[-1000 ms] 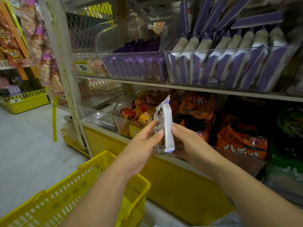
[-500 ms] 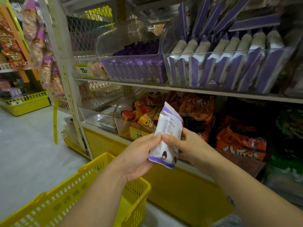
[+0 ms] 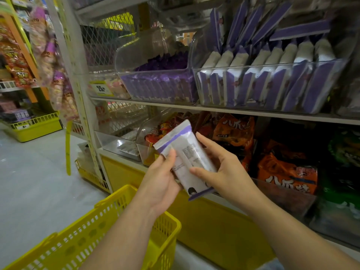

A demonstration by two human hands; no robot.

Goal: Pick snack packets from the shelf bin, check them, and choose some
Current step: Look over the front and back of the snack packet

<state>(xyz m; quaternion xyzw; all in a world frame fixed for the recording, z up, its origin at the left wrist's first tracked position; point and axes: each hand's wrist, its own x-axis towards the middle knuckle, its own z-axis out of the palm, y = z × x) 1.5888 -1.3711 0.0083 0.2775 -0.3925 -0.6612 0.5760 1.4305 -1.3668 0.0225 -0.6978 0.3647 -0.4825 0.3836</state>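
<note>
The white-and-purple snack packet (image 3: 190, 152) is held tilted, printed back up, between both hands, above the yellow basket (image 3: 116, 230). The left hand (image 3: 161, 184) grips its left edge, thumb on top. The right hand (image 3: 228, 172) pinches the right side, its fingers (image 3: 204, 141) narrow around the edge. Matching packets fill the clear shelf bin (image 3: 272, 106) above.

A yellow price tag (image 3: 101, 88) at the front of the upper shelf (image 3: 155, 103) reads 25 in black, the orange snack bags (image 3: 282, 168) below carry large white characters beginning 八爪, and the fine print on the held white packet (image 3: 191, 158) is too small to read.
</note>
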